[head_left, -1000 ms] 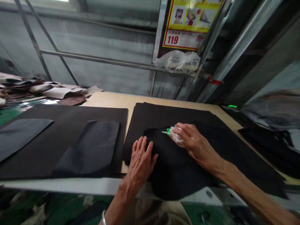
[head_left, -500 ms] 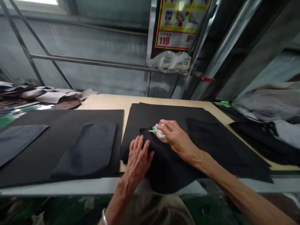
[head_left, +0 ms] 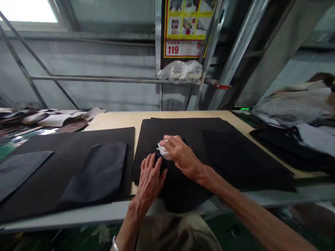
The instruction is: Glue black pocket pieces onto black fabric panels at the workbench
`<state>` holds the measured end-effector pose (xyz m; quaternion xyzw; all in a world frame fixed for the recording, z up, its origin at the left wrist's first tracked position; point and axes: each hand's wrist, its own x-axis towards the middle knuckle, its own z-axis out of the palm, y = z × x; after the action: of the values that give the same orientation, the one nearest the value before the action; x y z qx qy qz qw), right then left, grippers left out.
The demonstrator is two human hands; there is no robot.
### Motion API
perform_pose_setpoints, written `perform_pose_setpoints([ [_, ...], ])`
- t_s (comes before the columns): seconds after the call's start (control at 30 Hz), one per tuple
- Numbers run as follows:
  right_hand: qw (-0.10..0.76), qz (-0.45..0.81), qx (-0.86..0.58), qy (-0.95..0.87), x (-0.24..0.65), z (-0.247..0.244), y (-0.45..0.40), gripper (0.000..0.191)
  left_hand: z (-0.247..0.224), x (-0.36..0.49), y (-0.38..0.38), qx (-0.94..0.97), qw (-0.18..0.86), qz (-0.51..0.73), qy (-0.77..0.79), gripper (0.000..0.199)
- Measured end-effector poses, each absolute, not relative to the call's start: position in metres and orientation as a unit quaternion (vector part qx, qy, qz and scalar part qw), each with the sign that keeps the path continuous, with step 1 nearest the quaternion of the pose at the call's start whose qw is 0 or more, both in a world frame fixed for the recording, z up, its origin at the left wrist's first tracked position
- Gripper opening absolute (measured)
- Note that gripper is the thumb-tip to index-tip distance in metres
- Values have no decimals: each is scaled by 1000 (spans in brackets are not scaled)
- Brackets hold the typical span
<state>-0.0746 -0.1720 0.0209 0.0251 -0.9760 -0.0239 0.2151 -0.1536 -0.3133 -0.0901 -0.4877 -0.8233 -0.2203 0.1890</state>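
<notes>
My left hand (head_left: 151,176) lies spread, palm down, on a black fabric piece (head_left: 180,195) that hangs a little over the table's front edge. In my right hand (head_left: 181,155) is a small white wrapped object (head_left: 164,150) with a thin pale tip pointing left, just above my left fingertips. Under the fabric is a stack of black sheets (head_left: 180,127). Another dark piece (head_left: 225,150) lies on the stack to the right of my right hand.
On the left, a black sheet (head_left: 70,139) bears two dark fabric pieces (head_left: 102,170). Scraps (head_left: 57,118) lie at the back left. Plastic-covered material (head_left: 293,106) and black cloth (head_left: 277,139) are at the right. Metal bars cross behind the wooden board (head_left: 115,118).
My right hand has moved left with the white object, closer above my left fingertips. The whole view has shifted slightly. My left hand stays spread on the fabric.
</notes>
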Motion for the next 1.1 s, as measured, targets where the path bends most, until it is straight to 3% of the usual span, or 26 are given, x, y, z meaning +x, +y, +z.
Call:
perform_pose_setpoints([
  [0.27, 206, -75, -36, -975, -41, 24, -117, 61, -91, -154, -313, -491, 203, -231, -815, 37],
  [0.5, 189, -36, 23, -981, -80, 33, -174, 49, -93, -155, -313, -489, 193, -233, -818, 39],
  [0.63, 186, -16, 31, -982, -86, 34, -167, 48, -93, -155, -313, -491, 191, -232, -818, 40],
  [0.87, 201, -61, -31, -977, -38, 30, -98, 61, -91, -155, -314, -491, 202, -224, -817, 38],
  [1.1, 200, -37, -8, -979, -57, 28, -137, 60, -91, -155, -314, -491, 194, -220, -820, 39],
])
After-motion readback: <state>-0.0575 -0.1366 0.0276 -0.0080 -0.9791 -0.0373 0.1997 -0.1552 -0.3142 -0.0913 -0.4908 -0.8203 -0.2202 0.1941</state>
